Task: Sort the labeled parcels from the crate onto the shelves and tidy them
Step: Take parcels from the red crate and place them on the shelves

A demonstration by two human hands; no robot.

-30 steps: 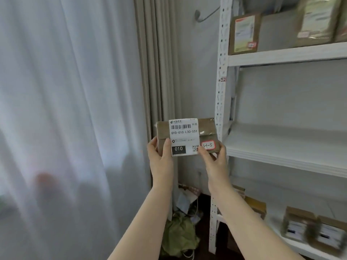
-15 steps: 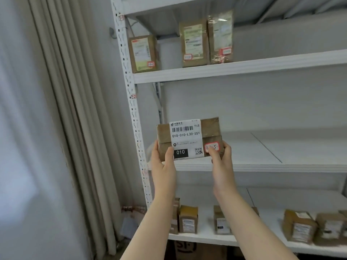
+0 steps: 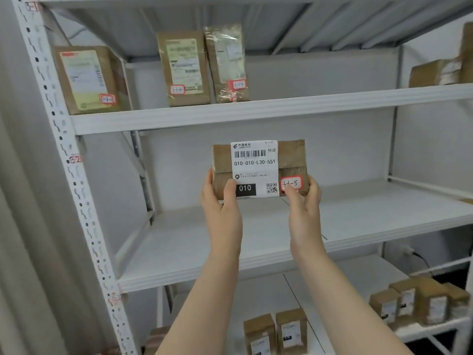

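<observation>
Head camera gives us both arms stretched up toward a white metal rack, and between them is the parcel [image 3: 291, 157]. It is a small brown cardboard box, wider than tall, taped across the middle and turned so its front faces us. A white shipping label [image 3: 254, 167] covers the centre. We can read a barcode, the code 010-010-L30-551, a black block marked 010 and a QR square. At the lower right corner sits a red-bordered sticker [image 3: 291, 183] with a handwritten number that looks like 3-1-5.

The left hand [image 3: 222, 211] grips the box's left end, with the thumb pressed on the front beside the black block and the fingers wrapped behind. The right hand [image 3: 304, 211] clamps the right end, with the thumb just under the sticker. The box is held upright in front of the bay above the bare middle shelf [image 3: 194, 254] and below the upper shelf [image 3: 256, 110].

On that upper shelf we see three brown parcels standing upright. One large parcel [image 3: 88, 78] is at the left, with a pair [image 3: 183, 67] just beside each other further right, each carrying a red-bordered sticker. More small boxes [image 3: 275, 331] stand on the bottom shelf.
</observation>
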